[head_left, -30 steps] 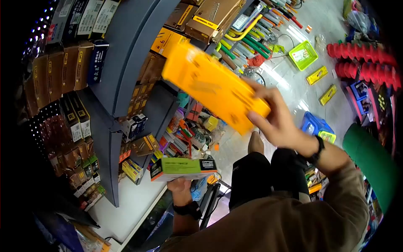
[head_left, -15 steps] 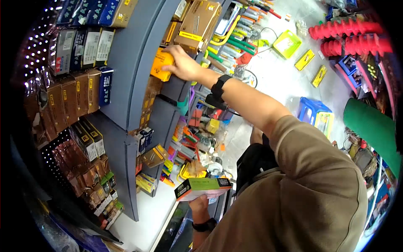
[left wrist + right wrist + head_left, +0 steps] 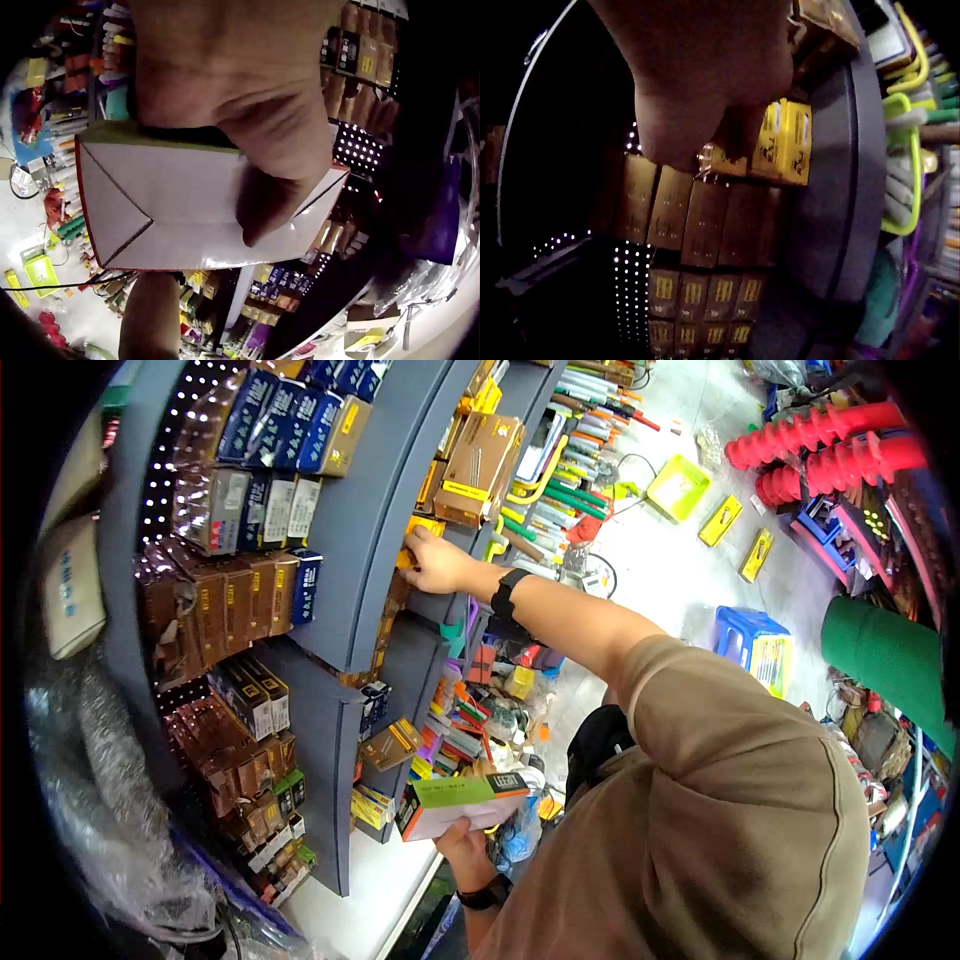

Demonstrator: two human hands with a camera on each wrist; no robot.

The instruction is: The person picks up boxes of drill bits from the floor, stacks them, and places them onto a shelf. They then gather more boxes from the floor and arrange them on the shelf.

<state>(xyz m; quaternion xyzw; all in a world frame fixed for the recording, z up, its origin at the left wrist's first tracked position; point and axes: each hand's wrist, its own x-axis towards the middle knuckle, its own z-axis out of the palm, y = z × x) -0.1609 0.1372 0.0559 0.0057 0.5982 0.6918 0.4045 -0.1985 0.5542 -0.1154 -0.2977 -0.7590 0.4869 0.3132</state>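
Note:
A box with a green side and a white face (image 3: 455,818) rests in my left hand (image 3: 463,848), low in front of the shelves. The left wrist view shows the thumb of that hand (image 3: 240,82) lying over the white face (image 3: 169,217), the rest of the fingers hidden. My right hand (image 3: 440,565) reaches into a shelf bay, its fingertips at a yellow box (image 3: 404,558). In the right wrist view the hand (image 3: 705,90) is bent down over a yellow box (image 3: 729,163), beside other upright yellow boxes (image 3: 795,146); its fingertips are partly hidden.
Grey shelf panels (image 3: 390,510) stand left of the right arm. Brown boxes (image 3: 480,465) lie above that hand, with blue boxes (image 3: 285,425) farther left. Coloured tools, a lime tray (image 3: 678,488) and a blue stool (image 3: 750,640) are on the floor side.
The right hand brought the large yellow box from open air to the shelf bay and has since reached farther in. The left hand still holds its box. The head view has shifted toward the shelves.

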